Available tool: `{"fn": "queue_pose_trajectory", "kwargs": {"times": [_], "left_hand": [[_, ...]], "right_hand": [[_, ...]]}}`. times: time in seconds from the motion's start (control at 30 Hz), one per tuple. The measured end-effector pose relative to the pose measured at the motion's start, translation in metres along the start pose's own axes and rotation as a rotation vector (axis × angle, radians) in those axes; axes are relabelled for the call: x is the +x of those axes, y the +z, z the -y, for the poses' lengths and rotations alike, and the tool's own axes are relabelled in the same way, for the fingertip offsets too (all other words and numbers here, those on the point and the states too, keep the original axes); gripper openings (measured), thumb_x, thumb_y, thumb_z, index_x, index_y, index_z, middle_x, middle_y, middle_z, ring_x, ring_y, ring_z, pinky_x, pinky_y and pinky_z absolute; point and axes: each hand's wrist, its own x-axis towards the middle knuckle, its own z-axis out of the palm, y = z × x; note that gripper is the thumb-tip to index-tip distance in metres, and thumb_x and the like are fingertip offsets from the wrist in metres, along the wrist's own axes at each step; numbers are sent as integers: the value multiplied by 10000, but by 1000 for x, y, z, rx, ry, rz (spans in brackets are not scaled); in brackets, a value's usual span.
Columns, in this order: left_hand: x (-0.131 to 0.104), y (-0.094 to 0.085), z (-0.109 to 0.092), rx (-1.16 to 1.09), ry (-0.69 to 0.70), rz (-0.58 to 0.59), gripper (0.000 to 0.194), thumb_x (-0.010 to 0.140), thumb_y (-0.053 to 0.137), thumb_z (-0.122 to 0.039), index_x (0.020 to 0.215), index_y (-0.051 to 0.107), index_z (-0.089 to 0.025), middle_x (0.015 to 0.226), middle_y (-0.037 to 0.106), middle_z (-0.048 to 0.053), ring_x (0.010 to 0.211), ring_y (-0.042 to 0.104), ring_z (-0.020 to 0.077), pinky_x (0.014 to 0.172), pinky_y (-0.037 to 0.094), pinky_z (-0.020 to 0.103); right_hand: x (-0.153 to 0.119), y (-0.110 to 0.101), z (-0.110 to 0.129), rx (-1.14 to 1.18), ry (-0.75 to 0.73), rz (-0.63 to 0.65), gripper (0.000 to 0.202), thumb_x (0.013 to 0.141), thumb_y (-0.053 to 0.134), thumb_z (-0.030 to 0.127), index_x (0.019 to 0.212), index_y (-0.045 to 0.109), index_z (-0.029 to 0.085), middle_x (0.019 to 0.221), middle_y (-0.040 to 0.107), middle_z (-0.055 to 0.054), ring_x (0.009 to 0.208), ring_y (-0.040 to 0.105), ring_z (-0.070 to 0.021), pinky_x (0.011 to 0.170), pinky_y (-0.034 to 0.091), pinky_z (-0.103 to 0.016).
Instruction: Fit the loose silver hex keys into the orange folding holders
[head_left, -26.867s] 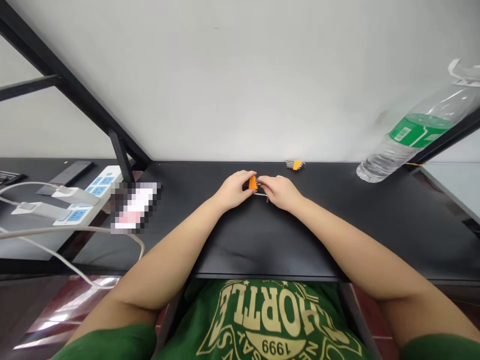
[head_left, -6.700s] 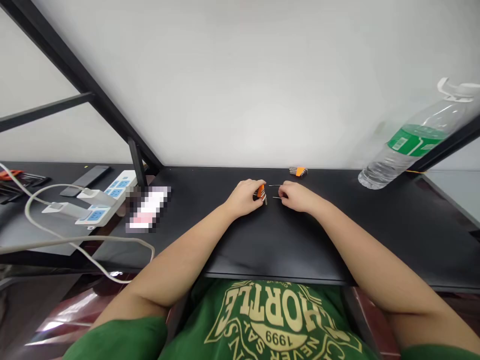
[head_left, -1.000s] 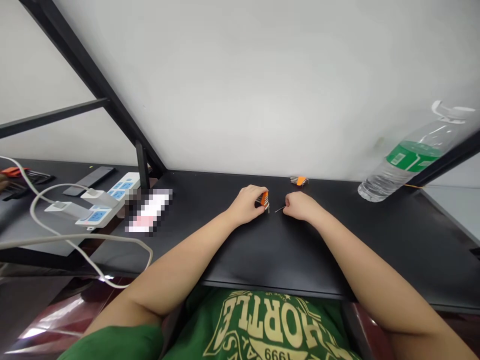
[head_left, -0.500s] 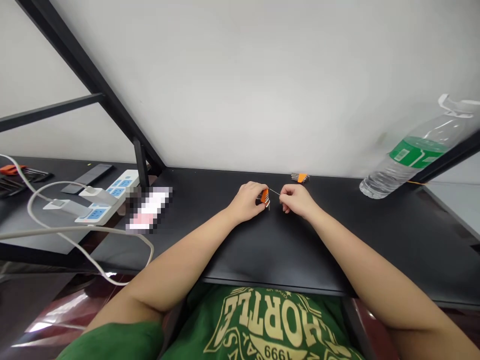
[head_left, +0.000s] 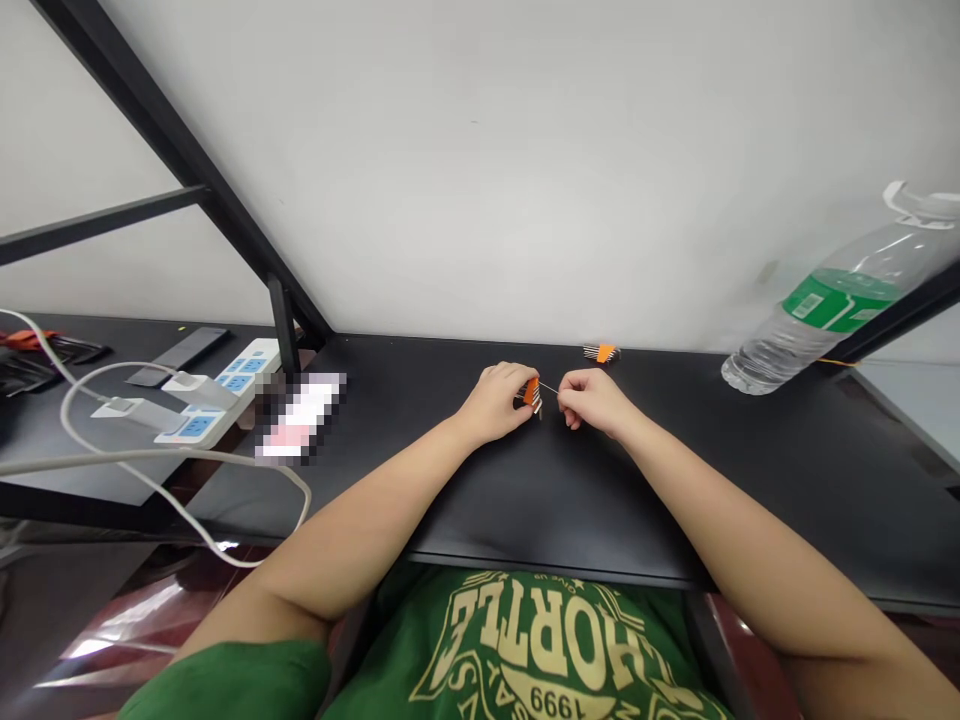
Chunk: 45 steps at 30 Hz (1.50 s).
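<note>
Near the middle of the black desk, my left hand (head_left: 495, 402) is closed on an orange hex key holder (head_left: 532, 391), thumb and fingers on either side of it. Several metal keys stick out of the holder. To its right, my right hand (head_left: 590, 400) pinches the end of a thin metal hex key (head_left: 550, 387) between thumb and forefinger. That key reaches toward the upper part of the holder; whether its tip sits inside a slot I cannot tell. A second orange hex key set (head_left: 603, 353) lies behind my right hand, by the wall.
A large water bottle (head_left: 817, 305) with a green label stands at the right. On the left are a white power strip (head_left: 247, 372) with plugged chargers, looping white cables (head_left: 172, 505), a blurred-out bright rectangle (head_left: 304, 415) and a black metal frame (head_left: 281, 310).
My right hand has come very slightly closer to the holder with the thin key. The left hand keeps its hold, and the whole view has shifted a little.
</note>
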Motion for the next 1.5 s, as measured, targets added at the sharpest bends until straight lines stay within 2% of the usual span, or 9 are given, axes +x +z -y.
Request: {"fn": "queue_pose_trajectory", "kwargs": {"times": [0.27,0.5,0.7,0.87,1.03,1.17,1.27,1.4,1.5], "left_hand": [[0,-4,-5,40,24,18,422,832,689,-193,1243,620,-254,1269,705,51,1172,630,253,1071,431,445],[0,-6,-8,106,70,45,417,838,686,-198,1249,633,-246,1286,709,62,1176,640,249,1093,396,446],[0,-5,-10,92,95,10,370,846,686,-217,1211,632,-240,1244,722,52,1127,653,236,1057,414,423],[0,-3,-11,77,107,11,330,860,665,-214,1188,626,-235,1212,729,46,1125,657,224,1115,389,437],[0,-2,-8,85,133,-5,319,862,672,-227,1177,625,-235,1180,731,46,1159,642,236,1143,373,459],[1,0,-6,67,138,-10,342,855,683,-245,1190,620,-229,1158,727,51,1152,646,238,1169,367,472],[1,0,-4,45,106,-29,400,824,704,-248,1211,608,-219,1168,716,57,1140,655,240,1182,372,480],[1,-1,-1,30,-1,-45,381,804,729,-296,1162,630,-210,1066,700,54,997,675,233,977,514,415],[1,-1,1,52,-74,-29,386,816,735,-360,1163,655,-212,1061,690,63,959,682,236,877,542,391]], "right_hand": [[-1,1,3,36,45,16,93,639,590,153,557,586,195,475,598,2,415,585,-139,399,484,-224],[-4,0,10,402,130,125,53,630,622,183,588,588,183,541,603,-5,370,468,-97,327,366,-226],[-1,5,5,615,230,195,125,727,736,241,738,644,157,501,480,59,365,306,-40,313,218,-178],[0,10,0,578,193,209,224,767,804,315,797,638,168,514,454,79,369,298,-35,318,204,-172],[0,16,-4,427,143,157,422,802,821,493,720,520,209,514,413,86,361,273,-38,312,173,-183],[2,18,-7,336,111,133,458,856,763,561,713,512,206,538,412,76,365,301,-40,308,211,-184],[3,18,-8,227,66,82,427,903,711,557,743,535,202,565,475,56,380,406,-58,315,321,-185],[4,16,-9,115,0,101,269,903,736,439,918,594,210,709,634,25,475,589,-99,393,503,-210],[4,17,-11,115,-17,121,227,892,748,357,993,610,208,764,662,14,507,625,-104,400,522,-207]]}}
